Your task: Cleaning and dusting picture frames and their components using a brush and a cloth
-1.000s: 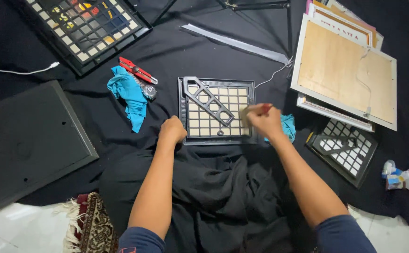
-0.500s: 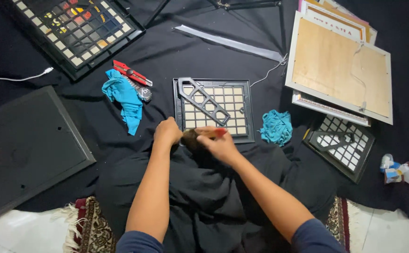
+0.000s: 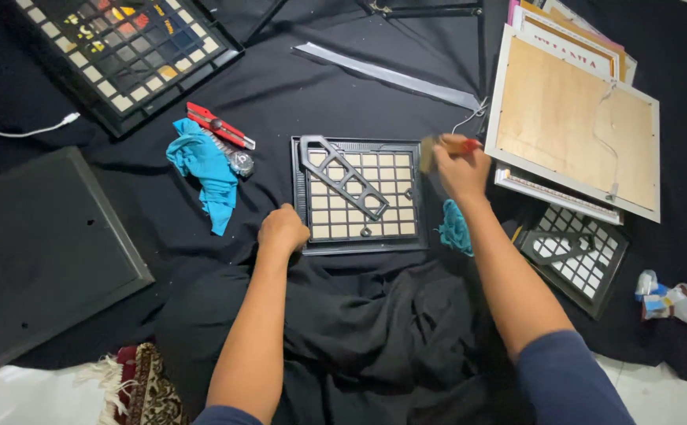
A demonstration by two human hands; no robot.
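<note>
A black square frame with a grid of cream panels lies face down on black cloth in front of me, its black stand folded across the back. My left hand is closed in a fist and presses on the frame's lower left corner. My right hand grips a small brush with a red handle at the frame's upper right corner, bristles against the edge.
A teal rag lies under my right forearm; another teal rag, a red utility knife and a tape roll sit left. A large black board, a second grid frame, stacked wooden-backed frames and a spray bottle surround me.
My right hand swept the brush from the frame's lower left edge, near my left hand, up to its upper right corner. My left hand stayed on the lower left corner.
</note>
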